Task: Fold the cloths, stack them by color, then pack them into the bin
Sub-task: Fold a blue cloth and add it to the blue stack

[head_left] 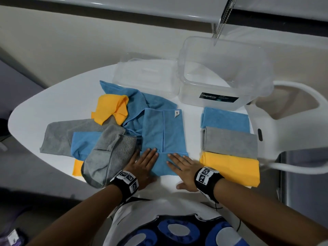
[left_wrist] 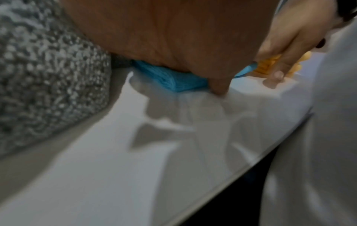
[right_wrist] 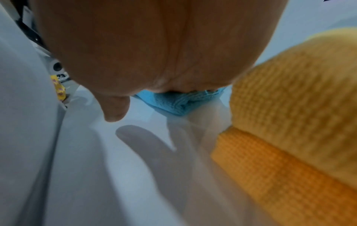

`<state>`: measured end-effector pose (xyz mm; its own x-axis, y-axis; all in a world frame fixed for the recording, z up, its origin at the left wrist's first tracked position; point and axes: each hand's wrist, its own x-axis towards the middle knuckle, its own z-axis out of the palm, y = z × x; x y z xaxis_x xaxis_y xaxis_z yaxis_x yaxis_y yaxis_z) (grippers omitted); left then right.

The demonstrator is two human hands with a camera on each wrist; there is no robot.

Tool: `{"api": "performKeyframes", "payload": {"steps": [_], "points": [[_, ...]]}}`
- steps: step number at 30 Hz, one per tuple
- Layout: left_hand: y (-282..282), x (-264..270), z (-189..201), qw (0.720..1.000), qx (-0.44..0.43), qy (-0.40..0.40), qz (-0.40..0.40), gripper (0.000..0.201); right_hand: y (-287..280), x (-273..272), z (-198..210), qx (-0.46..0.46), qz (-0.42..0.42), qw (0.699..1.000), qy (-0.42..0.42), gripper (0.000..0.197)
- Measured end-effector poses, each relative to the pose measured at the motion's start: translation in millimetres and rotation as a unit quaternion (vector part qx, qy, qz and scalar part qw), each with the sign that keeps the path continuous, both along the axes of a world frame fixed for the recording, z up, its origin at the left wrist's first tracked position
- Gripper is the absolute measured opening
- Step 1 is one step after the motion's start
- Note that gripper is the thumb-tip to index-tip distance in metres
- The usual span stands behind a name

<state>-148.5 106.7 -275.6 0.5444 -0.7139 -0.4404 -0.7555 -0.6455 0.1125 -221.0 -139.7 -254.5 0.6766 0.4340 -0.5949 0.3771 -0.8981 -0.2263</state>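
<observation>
A blue cloth (head_left: 163, 135) lies folded lengthwise in the middle of the white table, its near end turned over. My left hand (head_left: 143, 164) and right hand (head_left: 181, 166) lie flat on that near fold with straight fingers. The wrist views show each palm pressing the blue cloth (left_wrist: 173, 81) (right_wrist: 177, 105). To the right sit three folded cloths in a row: blue (head_left: 225, 119), grey (head_left: 230, 142), yellow (head_left: 230, 167). On the left is a loose heap of grey (head_left: 106, 153), blue (head_left: 85, 142) and yellow (head_left: 111, 109) cloths. The clear bin (head_left: 221, 73) stands open at the back right.
The bin's clear lid (head_left: 145, 75) lies at the back, left of the bin. A white chair (head_left: 287, 119) stands to the right of the table. The table's near edge (left_wrist: 231, 180) runs just below my wrists.
</observation>
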Motion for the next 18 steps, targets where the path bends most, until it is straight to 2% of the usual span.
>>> {"api": "performKeyframes", "payload": {"steps": [2,4,8,15,18], "points": [[-0.9,1.6,3.9,1.000,0.001,-0.021,-0.012,0.094,0.8,0.6,4.3,0.024,-0.017,0.999,-0.032,0.090],[-1.4,1.7,8.5,0.999,-0.013,-0.032,-0.008,0.093,0.0,2.9,10.4,0.030,-0.024,0.997,-0.063,0.077],[-0.6,3.3,17.8,1.000,-0.012,-0.017,-0.011,0.074,1.0,7.9,14.2,0.035,-0.040,0.995,-0.085,0.066],[-9.9,1.5,31.1,1.000,0.015,0.011,0.021,0.050,11.2,17.3,16.5,0.029,-0.083,0.993,-0.073,0.048],[-4.5,6.1,36.1,0.997,-0.019,0.055,0.058,0.040,9.6,10.8,20.5,0.048,-0.113,0.991,-0.048,0.039]]}}
